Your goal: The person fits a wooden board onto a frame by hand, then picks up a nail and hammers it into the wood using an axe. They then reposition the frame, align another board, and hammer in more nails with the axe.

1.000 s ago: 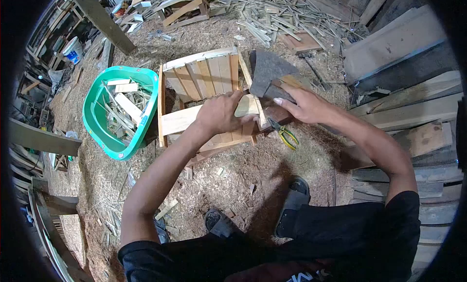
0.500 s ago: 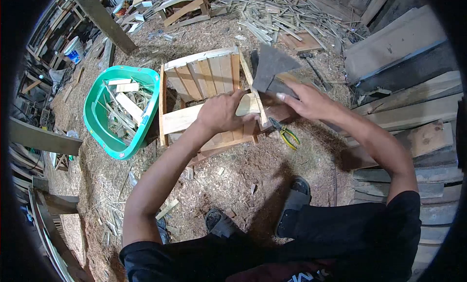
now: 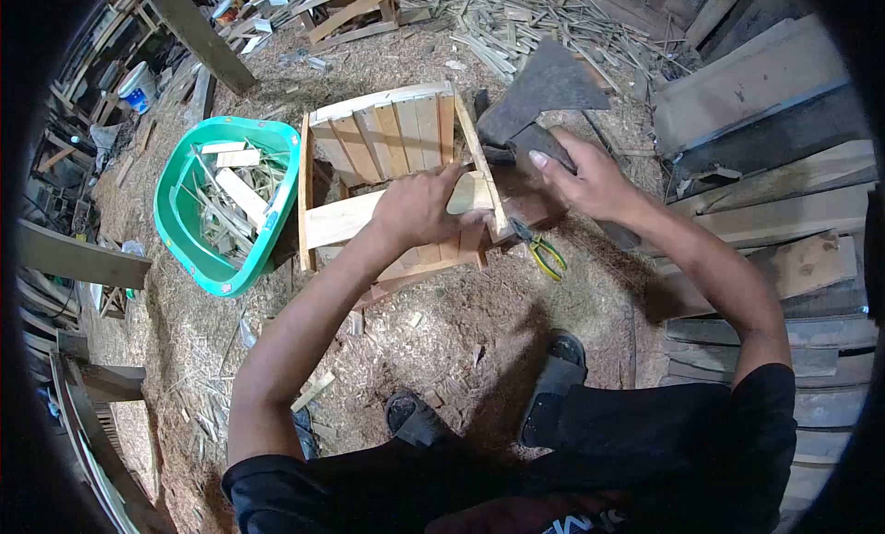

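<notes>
Head view gives me, from afar, a slatted pale-wood crate (image 3: 395,138) at centre; left of it, a green plastic basin (image 3: 221,281); right, a dark wedge-bladed hatchet (image 3: 544,96), the right hand's (image 3: 595,179) fingers closed around it. Along the crate's near side, the left hand (image 3: 419,207) holds a flat pale board (image 3: 346,221) (fingers bent over its right end). Yellow-handled pliers (image 3: 548,258) lie near right.
</notes>
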Available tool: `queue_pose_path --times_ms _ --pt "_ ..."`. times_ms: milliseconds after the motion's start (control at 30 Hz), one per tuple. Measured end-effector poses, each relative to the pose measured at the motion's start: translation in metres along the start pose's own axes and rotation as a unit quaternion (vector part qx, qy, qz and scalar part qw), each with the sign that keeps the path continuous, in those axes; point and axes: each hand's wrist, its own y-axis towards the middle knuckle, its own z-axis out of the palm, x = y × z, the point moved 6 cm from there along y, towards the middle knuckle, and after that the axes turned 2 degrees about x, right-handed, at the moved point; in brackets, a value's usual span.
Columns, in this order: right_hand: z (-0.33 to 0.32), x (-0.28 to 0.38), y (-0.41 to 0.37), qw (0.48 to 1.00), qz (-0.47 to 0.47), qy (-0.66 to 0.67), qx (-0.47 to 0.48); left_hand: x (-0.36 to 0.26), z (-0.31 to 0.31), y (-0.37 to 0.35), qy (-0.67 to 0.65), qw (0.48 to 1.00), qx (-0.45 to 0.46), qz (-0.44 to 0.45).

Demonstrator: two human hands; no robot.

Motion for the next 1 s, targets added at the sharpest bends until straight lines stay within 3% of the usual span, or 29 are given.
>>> queue_pose_path --times_ms 133,233,267,500,533,633,667,900,933,1000 --pt "0.015 0.000 -0.006 0.956 -0.221 -0.152 -0.120 -0.003 -0.004 -0.001 0.003 1.000 0.022 -0.020" --pt "0.021 -0.014 0.000 0.988 -0.065 -0.134 0.050 -0.001 -0.002 0.000 -0.007 1.000 0.001 -0.009" --pt "0.015 -0.008 -0.002 0.987 -0.040 -0.143 0.063 -0.001 -0.001 0.000 -0.016 1.000 -0.005 -0.006" --pt "0.005 -0.012 0.001 0.983 -0.114 -0.125 -0.073 0.000 -0.001 0.000 -0.025 1.000 -0.015 0.001" --pt "0.015 -0.016 -0.001 0.973 -0.134 -0.177 -0.070 0.000 -0.001 0.000 -0.023 1.000 -0.014 -0.001" --pt "0.020 -0.016 0.001 0.986 -0.068 -0.142 0.057 0.000 0.000 0.001 -0.018 1.000 -0.010 -0.006" --pt "0.013 -0.006 -0.003 0.990 -0.048 -0.124 0.047 0.001 0.001 0.002 -0.017 1.000 -0.006 -0.009" --pt "0.002 -0.004 -0.003 0.980 -0.153 -0.090 -0.094 0.001 0.000 0.000 -0.023 1.000 -0.014 -0.003" --pt "0.013 -0.014 -0.002 0.971 -0.148 -0.155 -0.102 0.001 0.001 0.001 -0.019 1.000 -0.011 -0.007" --pt "0.019 -0.024 0.001 0.983 -0.117 -0.139 -0.017 0.002 0.003 0.001 -0.010 1.000 -0.005 -0.016"
